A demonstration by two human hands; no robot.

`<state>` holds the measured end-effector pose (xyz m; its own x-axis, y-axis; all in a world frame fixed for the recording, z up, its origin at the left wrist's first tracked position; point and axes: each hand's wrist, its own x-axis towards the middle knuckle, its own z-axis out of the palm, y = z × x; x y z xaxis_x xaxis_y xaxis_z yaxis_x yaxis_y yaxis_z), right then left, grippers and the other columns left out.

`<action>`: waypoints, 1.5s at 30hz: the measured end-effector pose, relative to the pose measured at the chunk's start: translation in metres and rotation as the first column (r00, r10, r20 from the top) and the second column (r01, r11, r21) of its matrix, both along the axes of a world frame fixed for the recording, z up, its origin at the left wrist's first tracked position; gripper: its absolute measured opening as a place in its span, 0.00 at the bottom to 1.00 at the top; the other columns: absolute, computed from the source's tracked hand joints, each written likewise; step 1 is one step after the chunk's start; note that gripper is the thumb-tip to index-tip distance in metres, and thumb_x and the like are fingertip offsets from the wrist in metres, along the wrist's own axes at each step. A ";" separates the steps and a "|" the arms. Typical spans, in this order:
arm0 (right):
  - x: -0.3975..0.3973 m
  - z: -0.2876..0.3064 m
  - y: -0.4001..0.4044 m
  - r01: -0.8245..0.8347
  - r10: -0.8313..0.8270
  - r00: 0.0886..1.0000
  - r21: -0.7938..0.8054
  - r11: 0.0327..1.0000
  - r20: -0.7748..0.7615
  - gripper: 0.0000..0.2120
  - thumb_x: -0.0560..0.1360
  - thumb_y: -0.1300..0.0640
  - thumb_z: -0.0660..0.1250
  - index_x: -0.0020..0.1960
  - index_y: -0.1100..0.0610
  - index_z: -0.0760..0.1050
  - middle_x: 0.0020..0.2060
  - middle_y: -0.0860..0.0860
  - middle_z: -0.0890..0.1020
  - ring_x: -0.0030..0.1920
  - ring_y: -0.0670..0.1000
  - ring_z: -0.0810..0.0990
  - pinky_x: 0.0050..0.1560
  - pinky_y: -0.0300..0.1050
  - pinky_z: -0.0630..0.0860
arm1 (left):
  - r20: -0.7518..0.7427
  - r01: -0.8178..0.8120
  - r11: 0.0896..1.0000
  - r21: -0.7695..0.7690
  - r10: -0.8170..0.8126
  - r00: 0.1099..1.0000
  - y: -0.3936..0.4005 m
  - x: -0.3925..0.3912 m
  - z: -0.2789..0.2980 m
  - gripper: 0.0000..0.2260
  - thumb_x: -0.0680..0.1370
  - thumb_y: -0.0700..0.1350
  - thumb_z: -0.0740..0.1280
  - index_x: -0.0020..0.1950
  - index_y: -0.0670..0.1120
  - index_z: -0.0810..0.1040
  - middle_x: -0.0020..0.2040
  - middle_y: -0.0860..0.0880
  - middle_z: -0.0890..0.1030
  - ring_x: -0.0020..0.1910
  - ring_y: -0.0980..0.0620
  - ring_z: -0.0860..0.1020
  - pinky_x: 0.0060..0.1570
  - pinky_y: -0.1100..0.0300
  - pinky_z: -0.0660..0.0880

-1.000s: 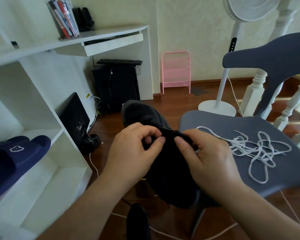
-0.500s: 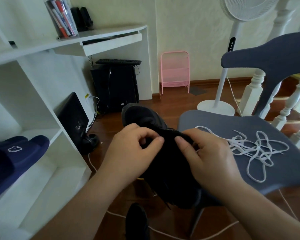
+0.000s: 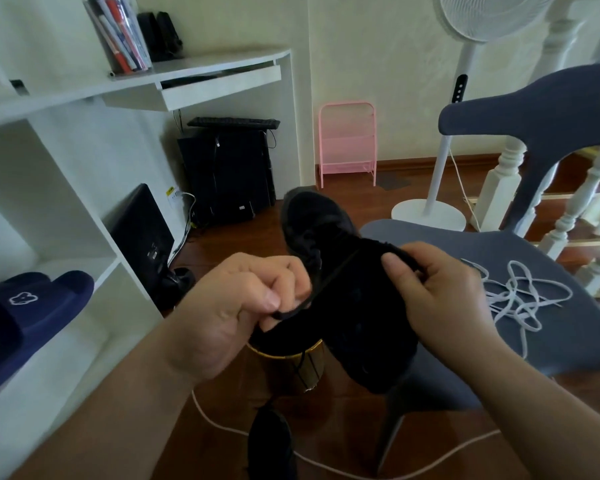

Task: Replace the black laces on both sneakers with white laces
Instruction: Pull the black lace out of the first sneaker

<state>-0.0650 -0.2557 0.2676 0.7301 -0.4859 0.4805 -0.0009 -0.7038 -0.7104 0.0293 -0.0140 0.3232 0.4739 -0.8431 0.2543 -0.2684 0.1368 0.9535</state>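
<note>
Over the brown wood floor (image 3: 354, 199), our right hand (image 3: 440, 292) grips the black cloth sneaker (image 3: 354, 306) while our left hand (image 3: 236, 306) pinches its thin black lace (image 3: 326, 282). White flat laces (image 3: 520, 299) lie on the grey-blue chair (image 3: 568, 341).

Matt black cloth sneaker (image 3: 354, 306); glossy wood floor (image 3: 361, 195)

- The place was a lived-in home room with a wooden floor (image 3: 354, 199).
- A white desk (image 3: 201, 71), standing fan (image 3: 440, 174), pink rack (image 3: 347, 143) and shelved slippers (image 3: 32, 306) showed it.
</note>
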 end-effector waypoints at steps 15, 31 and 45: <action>-0.003 0.002 0.042 -0.075 0.104 0.992 -0.319 0.945 0.074 0.11 0.82 0.48 0.64 0.46 0.52 0.79 0.35 0.44 0.79 0.38 0.46 0.76 0.37 0.39 0.69 | 0.634 -0.719 0.693 0.059 0.530 0.563 -0.037 -0.010 -0.026 0.08 0.77 0.60 0.66 0.47 0.61 0.85 0.39 0.58 0.77 0.43 0.58 0.76 0.47 0.51 0.75; -0.005 0.007 0.037 -0.073 0.091 0.992 -0.185 0.980 0.090 0.11 0.83 0.47 0.64 0.46 0.50 0.79 0.34 0.44 0.79 0.36 0.45 0.78 0.35 0.46 0.74 | 0.523 -0.677 0.723 0.137 0.527 0.669 -0.030 -0.002 -0.029 0.12 0.76 0.68 0.63 0.47 0.66 0.84 0.45 0.61 0.80 0.48 0.62 0.79 0.40 0.70 0.71; -0.001 -0.001 0.011 -0.044 0.035 0.995 0.100 0.994 0.093 0.03 0.81 0.44 0.67 0.51 0.39 0.80 0.40 0.37 0.83 0.42 0.39 0.82 0.36 0.32 0.74 | 0.259 -0.263 0.957 -0.119 0.286 0.923 -0.004 0.013 -0.016 0.09 0.71 0.46 0.60 0.30 0.54 0.70 0.34 0.53 0.71 0.35 0.52 0.69 0.37 0.59 0.67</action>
